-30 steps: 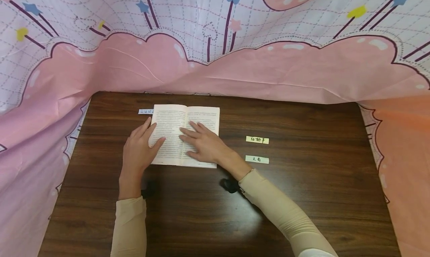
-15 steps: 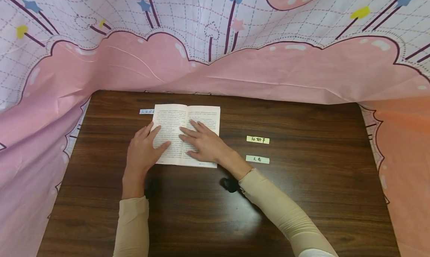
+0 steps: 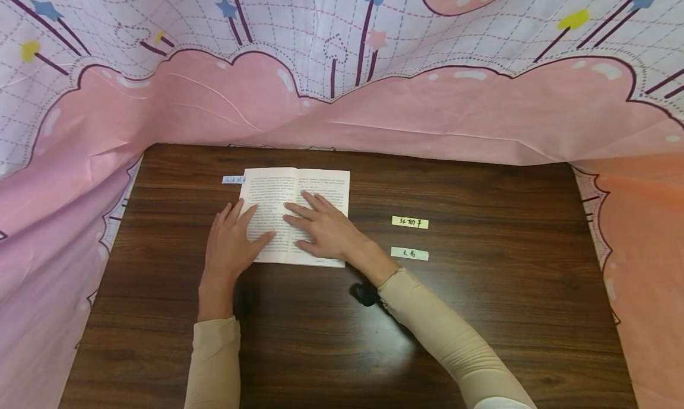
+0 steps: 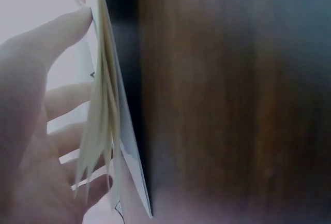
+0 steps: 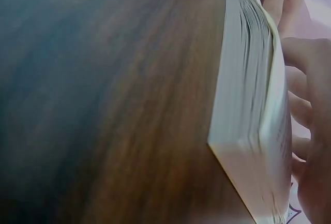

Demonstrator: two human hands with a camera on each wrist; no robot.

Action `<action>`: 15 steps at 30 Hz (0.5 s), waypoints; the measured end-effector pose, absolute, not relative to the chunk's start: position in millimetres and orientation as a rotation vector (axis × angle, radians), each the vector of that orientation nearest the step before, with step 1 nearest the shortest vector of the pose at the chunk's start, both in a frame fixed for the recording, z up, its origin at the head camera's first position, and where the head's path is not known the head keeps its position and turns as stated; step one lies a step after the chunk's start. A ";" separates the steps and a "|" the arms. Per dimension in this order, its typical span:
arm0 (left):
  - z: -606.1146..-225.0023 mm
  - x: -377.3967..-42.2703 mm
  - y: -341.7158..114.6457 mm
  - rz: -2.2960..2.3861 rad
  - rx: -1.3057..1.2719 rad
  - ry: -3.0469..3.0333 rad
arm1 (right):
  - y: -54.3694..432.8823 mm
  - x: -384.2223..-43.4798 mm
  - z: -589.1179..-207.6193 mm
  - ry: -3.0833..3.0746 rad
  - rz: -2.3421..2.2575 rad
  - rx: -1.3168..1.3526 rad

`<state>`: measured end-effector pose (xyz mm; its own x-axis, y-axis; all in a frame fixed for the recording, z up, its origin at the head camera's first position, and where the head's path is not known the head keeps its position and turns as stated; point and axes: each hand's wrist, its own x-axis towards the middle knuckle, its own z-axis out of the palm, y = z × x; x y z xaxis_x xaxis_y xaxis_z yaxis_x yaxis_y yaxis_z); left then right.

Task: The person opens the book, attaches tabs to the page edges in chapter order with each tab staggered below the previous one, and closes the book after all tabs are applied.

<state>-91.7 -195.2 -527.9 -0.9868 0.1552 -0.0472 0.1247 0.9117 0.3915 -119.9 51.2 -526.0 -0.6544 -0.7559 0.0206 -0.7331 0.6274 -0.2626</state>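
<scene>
An open paperback book (image 3: 269, 189) with printed pages lies on the dark wooden table. My left hand (image 3: 230, 243) is spread over the left page's outer edge, thumb reaching inward. In the left wrist view, that hand (image 4: 31, 94) touches the top of a thin stack of leaves (image 4: 106, 89), their loose edges fanned. My right hand (image 3: 328, 231) rests on the right page with fingers extended across the centre fold. The right wrist view shows the thicker page block (image 5: 243, 79) under the right hand (image 5: 318, 125).
A blue label strip (image 3: 233, 180) partly shows beside the book's upper left corner. Right of the book lie a yellow strip (image 3: 409, 222) and a green strip (image 3: 409, 253), both handwritten. A pink patterned cloth (image 3: 374, 118) encloses the table's back and sides.
My left hand has slid right and slightly toward me, from the book's left edge further onto the page. My right hand has stayed in nearly the same place.
</scene>
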 end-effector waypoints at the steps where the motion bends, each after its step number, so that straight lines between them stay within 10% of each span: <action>1: -528.0 -91.0 -195.1 0.613 0.210 2.980 | 51.2 -119.9 -526.3 2.750 -0.377 -1.259; 15: -535.4 -84.4 -187.4 0.559 0.162 2.852 | 50.0 -123.8 -529.5 2.772 -0.356 -1.242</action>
